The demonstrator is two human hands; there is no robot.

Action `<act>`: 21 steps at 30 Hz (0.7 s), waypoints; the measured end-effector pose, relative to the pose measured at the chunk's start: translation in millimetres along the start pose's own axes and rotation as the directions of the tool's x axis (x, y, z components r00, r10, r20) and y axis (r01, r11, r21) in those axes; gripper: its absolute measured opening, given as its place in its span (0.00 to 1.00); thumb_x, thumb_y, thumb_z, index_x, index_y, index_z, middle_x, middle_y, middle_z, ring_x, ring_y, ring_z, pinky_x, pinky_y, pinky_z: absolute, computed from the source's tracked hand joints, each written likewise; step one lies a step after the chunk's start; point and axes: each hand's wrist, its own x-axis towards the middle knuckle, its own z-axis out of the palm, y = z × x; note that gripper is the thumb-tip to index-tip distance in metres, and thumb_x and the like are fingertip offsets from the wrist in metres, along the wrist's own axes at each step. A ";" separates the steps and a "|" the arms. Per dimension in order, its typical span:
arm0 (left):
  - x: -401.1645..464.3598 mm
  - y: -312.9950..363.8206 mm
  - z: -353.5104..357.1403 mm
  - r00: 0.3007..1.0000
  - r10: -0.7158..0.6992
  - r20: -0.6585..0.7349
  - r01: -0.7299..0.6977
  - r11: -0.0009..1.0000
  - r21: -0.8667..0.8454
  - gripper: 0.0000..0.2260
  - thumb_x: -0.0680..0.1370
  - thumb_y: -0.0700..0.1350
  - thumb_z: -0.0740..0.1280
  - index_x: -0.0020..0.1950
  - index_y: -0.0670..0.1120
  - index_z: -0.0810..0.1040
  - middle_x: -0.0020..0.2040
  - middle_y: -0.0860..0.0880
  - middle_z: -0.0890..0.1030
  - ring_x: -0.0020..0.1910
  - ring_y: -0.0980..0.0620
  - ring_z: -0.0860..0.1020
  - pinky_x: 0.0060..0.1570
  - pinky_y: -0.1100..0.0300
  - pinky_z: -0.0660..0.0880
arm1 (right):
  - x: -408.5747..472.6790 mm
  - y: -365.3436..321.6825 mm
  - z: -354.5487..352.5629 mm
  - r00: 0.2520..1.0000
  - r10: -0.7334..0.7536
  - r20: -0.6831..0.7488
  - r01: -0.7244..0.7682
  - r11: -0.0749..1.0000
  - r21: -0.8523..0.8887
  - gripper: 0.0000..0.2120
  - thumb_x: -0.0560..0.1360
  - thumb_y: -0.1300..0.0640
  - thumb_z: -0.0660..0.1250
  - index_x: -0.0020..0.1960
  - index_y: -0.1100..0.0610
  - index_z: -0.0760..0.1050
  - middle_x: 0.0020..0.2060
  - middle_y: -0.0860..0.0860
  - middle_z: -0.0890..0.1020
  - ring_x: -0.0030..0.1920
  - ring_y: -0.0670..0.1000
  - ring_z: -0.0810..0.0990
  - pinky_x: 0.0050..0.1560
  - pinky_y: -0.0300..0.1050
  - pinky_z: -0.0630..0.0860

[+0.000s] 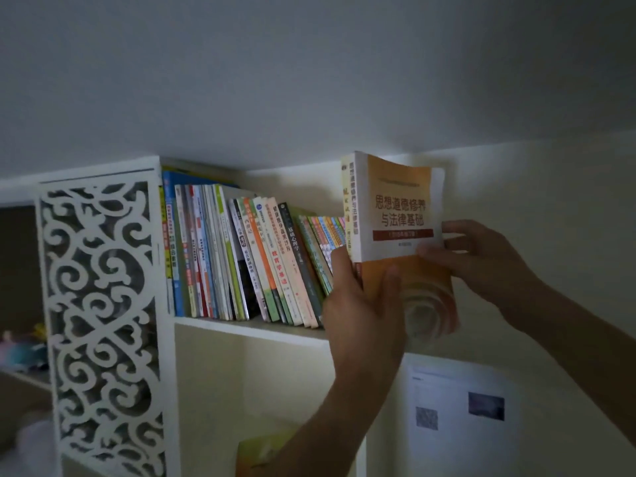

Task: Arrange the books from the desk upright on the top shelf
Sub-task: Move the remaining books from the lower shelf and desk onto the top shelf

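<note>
Here, orange book (402, 215), fingers (344, 266) gripping spine

An orange and white paperback (402, 218) stands upright at the right end of a leaning row of books (247, 256) on the top shelf (247, 330).

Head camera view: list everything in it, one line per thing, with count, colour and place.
orange book: one, orange and white cover, held upright at the right end of the row
row of books: many, mixed colours, leaning on the top shelf
top shelf: one, white, centre
carved panel: one, white, left
paper sheet: one, white with dark pictures, on the wall lower right
left hand: one, fingers gripping the orange book's lower spine
right hand: one, fingers pinching the book's right edge
</note>
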 end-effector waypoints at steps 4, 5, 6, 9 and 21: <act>5.2 -10.1 -17.9 0.992 0.084 -0.092 -0.076 0.993 0.094 0.12 0.81 0.52 0.70 0.61 0.54 0.71 0.52 0.59 0.84 0.47 0.58 0.84 0.43 0.52 0.85 | 0.1 -0.6 32.1 0.998 -0.065 -0.011 0.063 0.990 -0.123 0.25 0.71 0.43 0.77 0.65 0.46 0.75 0.54 0.43 0.82 0.53 0.47 0.82 0.49 0.44 0.78; 7.4 -9.1 -25.4 0.989 0.101 -0.110 -0.090 0.990 0.106 0.12 0.81 0.52 0.70 0.60 0.54 0.71 0.50 0.59 0.84 0.46 0.59 0.84 0.42 0.51 0.84 | -0.3 -0.6 40.8 0.995 -0.095 -0.032 0.089 0.983 -0.161 0.26 0.71 0.41 0.76 0.66 0.46 0.74 0.56 0.44 0.81 0.54 0.48 0.82 0.52 0.46 0.78; 10.1 -7.6 -34.5 0.985 0.115 -0.126 -0.100 0.988 0.117 0.12 0.80 0.52 0.71 0.59 0.53 0.71 0.49 0.60 0.84 0.44 0.60 0.84 0.41 0.52 0.84 | -1.7 -2.2 49.4 0.990 -0.131 -0.061 0.115 0.970 -0.213 0.27 0.72 0.40 0.74 0.68 0.45 0.73 0.58 0.45 0.80 0.56 0.49 0.81 0.56 0.48 0.78; 20.1 -1.0 -69.0 0.974 0.155 -0.166 -0.128 0.979 0.161 0.13 0.80 0.51 0.71 0.61 0.52 0.72 0.51 0.67 0.82 0.45 0.65 0.83 0.41 0.59 0.83 | -3.0 -3.8 74.4 0.968 -0.222 -0.116 0.174 0.929 -0.327 0.29 0.74 0.35 0.69 0.71 0.44 0.69 0.63 0.49 0.76 0.61 0.53 0.77 0.62 0.57 0.77; 46.6 -10.2 -156.7 0.926 0.172 -0.336 -0.026 0.917 0.399 0.12 0.79 0.46 0.71 0.59 0.49 0.72 0.46 0.60 0.81 0.43 0.65 0.80 0.40 0.56 0.79 | 19.1 22.4 154.8 0.962 -0.209 -0.174 0.066 0.802 -0.594 0.58 0.61 0.31 0.78 0.79 0.45 0.48 0.67 0.59 0.64 0.65 0.62 0.70 0.59 0.60 0.73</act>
